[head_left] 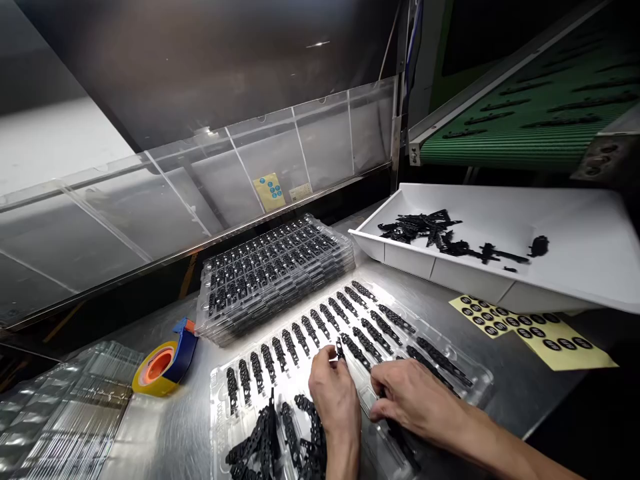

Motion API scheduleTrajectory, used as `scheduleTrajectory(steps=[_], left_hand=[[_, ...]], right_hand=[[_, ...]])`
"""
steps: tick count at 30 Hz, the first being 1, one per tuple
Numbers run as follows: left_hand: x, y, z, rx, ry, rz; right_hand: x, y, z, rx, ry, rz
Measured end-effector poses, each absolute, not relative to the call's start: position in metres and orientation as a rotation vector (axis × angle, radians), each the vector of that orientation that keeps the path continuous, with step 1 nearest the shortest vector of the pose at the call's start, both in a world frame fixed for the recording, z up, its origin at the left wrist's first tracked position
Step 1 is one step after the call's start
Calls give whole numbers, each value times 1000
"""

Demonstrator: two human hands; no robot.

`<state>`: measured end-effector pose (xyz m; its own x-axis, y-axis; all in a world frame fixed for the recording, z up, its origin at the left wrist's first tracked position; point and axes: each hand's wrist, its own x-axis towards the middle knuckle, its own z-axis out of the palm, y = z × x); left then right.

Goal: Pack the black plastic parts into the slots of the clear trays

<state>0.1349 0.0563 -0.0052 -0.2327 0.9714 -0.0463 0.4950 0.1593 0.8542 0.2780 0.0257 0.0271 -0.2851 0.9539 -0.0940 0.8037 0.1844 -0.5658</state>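
My left hand (336,393) is over the middle of a clear plastic tray (220,383), its thumb and finger closed on a small black plastic part (341,349). To its right, my right hand (407,399) has its fingers curled together; what they hold, if anything, is hidden. A dark strip (404,450) shows under that hand, and I cannot tell whether it is gripped or lying in the tray. Rows of narrow black perforated parts (290,347) sit in the tray's slots. A loose heap of black parts (257,443) lies at its near left.
Behind stands a stack of filled clear trays (275,293). Left are a tape dispenser (173,363) and stacked clear trays (75,413). A white bin (545,287) with black parts is at right, beside yellow sticker sheets (560,357). A green conveyor (500,143) rises above it.
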Motion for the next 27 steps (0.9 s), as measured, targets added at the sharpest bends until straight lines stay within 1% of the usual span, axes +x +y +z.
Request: scheduleTrajectory(steps=[3, 6, 8, 12, 15, 18, 21, 24, 27], left_hand=[[118, 52, 4, 1376, 1825, 991], [95, 52, 18, 1535, 1759, 978], [83, 57, 29, 1684, 1630, 866], [75, 83, 49, 1980, 1347, 469], [80, 107, 53, 2093, 1204, 319], [91, 128, 48, 2137, 1093, 257], [102, 137, 38, 2177, 1050, 240], [108, 131, 29, 2223, 1156, 302], [107, 117, 20, 2245, 1371, 383]], right_hand=[[278, 26, 21, -1631, -2237, 714], [275, 24, 16, -1598, -2274, 662], [271, 21, 12, -1602, -2286, 589], [266, 11, 1, -1586, -2292, 440], [272, 0, -6, -1505, -2285, 385], [279, -11, -11, -1432, -2291, 355], [280, -18, -15, -1450, -2259, 346], [278, -19, -13, -1483, -2221, 342], [278, -20, -7, -1450, -2246, 375]])
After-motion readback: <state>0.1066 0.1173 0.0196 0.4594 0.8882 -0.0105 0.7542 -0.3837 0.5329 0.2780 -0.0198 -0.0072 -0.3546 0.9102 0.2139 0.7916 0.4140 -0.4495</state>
